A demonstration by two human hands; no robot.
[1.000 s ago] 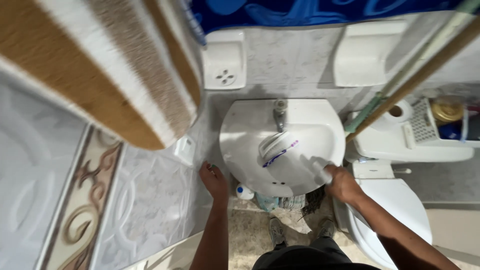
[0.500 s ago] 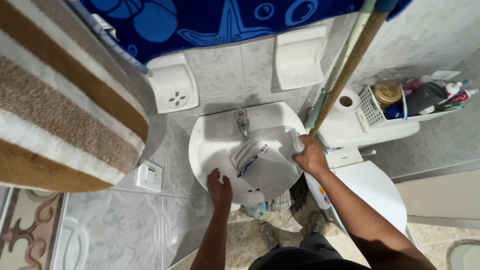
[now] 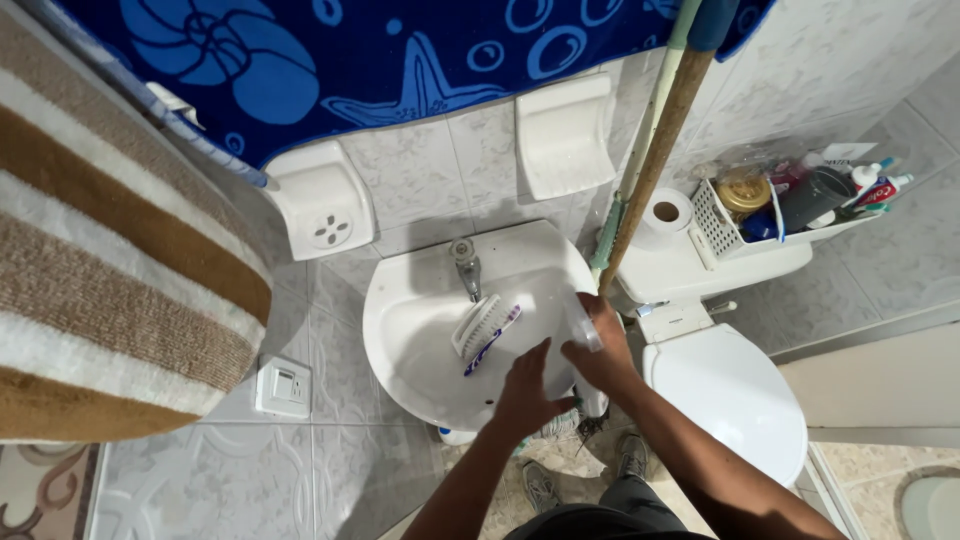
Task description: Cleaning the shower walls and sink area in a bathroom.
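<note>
Bright, even indoor light with soft shadows under the sink. The striped towel at left looms large and slightly blurred; straight lines bend near the edges.

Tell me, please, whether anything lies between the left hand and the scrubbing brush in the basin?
Nothing visible does. The left hand hovers over the front of the white basin, and the brush lies just beyond it below the tap, with only bare basin between. The right hand, holding a clear bottle, is off to the side.

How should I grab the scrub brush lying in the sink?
Grab the scrub brush by its long sides, coming straight down from above. It lies on its side in the white sink, bristles to one side, tap just behind.
</note>
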